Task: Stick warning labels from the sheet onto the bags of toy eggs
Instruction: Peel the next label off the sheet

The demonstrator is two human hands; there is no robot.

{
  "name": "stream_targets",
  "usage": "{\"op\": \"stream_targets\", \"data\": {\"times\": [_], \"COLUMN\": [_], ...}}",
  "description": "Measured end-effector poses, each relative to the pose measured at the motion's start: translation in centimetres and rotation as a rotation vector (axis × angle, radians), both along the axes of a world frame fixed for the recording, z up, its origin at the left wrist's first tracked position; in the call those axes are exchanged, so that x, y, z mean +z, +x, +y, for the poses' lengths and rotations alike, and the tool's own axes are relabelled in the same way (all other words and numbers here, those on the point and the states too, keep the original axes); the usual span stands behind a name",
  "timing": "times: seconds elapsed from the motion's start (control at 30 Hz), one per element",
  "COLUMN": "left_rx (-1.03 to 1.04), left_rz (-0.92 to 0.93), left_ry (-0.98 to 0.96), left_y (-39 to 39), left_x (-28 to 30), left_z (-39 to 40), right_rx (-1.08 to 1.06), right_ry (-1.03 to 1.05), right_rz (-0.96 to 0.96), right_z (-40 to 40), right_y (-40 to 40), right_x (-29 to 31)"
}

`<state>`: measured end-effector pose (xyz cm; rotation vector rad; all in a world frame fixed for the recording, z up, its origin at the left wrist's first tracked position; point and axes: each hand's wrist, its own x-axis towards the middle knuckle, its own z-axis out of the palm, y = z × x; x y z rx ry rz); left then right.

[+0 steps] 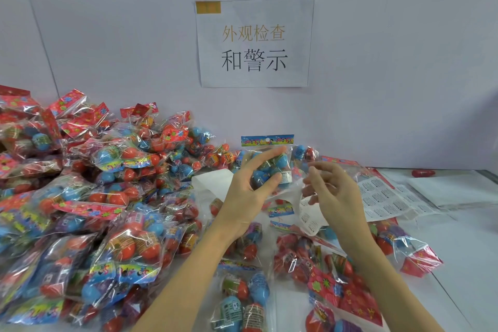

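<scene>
1. Pale wall [377, 62] behind the desk [463, 237] carries a printed sign [254, 42]; everything below happens in front of it.
2. Left hand [249, 191] grips a bag [269, 164] of toy eggs held upright above the desk, thumb in front, fingers curled behind; a white label [286, 177] already sits on its front.
3. Right hand [332, 191] hovers just beside the bag, fingers loosely curled, holding nothing that I can make out.
4. Label sheet [388, 199] lies on the desk to the right, near the right hand; a curled strip [310, 213] of it rests below the hands.
5. Pile [89, 191] of bags fills the left; more bags lie near the forearms.
6. Risks, as I judge them: the crinkly film may wrinkle under a label, leaving it half stuck; labelled and unlabelled bags could get mixed, since loose bags lie all around.
</scene>
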<state>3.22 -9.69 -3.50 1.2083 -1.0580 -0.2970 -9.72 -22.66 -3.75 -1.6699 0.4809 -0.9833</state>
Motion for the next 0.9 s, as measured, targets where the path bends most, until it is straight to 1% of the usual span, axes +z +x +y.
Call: {"op": "stream_targets", "data": {"times": [0.03, 0.1, 0.2, 0.3, 0.37, 0.43, 0.47, 0.53, 0.6, 0.73, 0.8, 0.83, 0.9], "left_rx": [-0.015, -0.039, -0.076, -0.096, -0.105, -0.105, -0.09, -0.08, -0.087, -0.09, -0.025, 0.042, 0.193], "left_rz": [0.008, 0.006, 0.007, 0.058, 0.095, 0.085, 0.049, -0.001, 0.022, 0.133, 0.13, 0.117, 0.114], "left_ry": [-0.001, 0.013, 0.027, 0.008, 0.002, 0.007, 0.021, 0.044, 0.043, 0.015, 0.018, 0.012, -0.028], "left_y": [-0.1, -0.5, -1.1, -1.3, -1.2, -1.0, -1.0, -1.0, -0.9, -0.7, -0.7, -0.6, -0.4], "left_x": [0.1, 0.1, 0.2, 0.3, 0.4, 0.4, 0.4, 0.3, 0.1, 0.1, 0.2, 0.2, 0.1], "left_z": [0.0, -0.2, -0.3, -0.3, -0.2, -0.2, -0.2, -0.2, -0.3, -0.3, -0.3, -0.4, -0.5], "right_rx": [0.059, 0.15, 0.188, 0.281, 0.356, 0.406, 0.41, 0.383, 0.358, 0.328, 0.309, 0.283, 0.168], "right_ry": [0.033, 0.015, 0.018, 0.118, 0.222, 0.336, 0.35, 0.292, 0.233, 0.177, 0.171, 0.167, 0.072], "right_rz": [-0.005, 0.043, 0.054, -0.013, -0.066, -0.109, -0.107, -0.06, -0.042, -0.038, -0.014, -0.01, 0.006], "right_z": [0.1, 0.7, 1.5, 1.3, 1.3, 1.3, 1.3, 1.3, 1.3, 1.2, 1.3, 1.3, 1.5], "right_y": [-0.1, -0.1, 0.1, -0.1, -0.2, -0.2, -0.2, -0.1, -0.1, 0.1, 0.3, 0.4, 0.5], "right_x": [0.2, 0.3, 0.1, 0.4, 0.5, 0.5, 0.5, 0.5, 0.5, 0.0, -0.2, -0.3, -0.4]}}
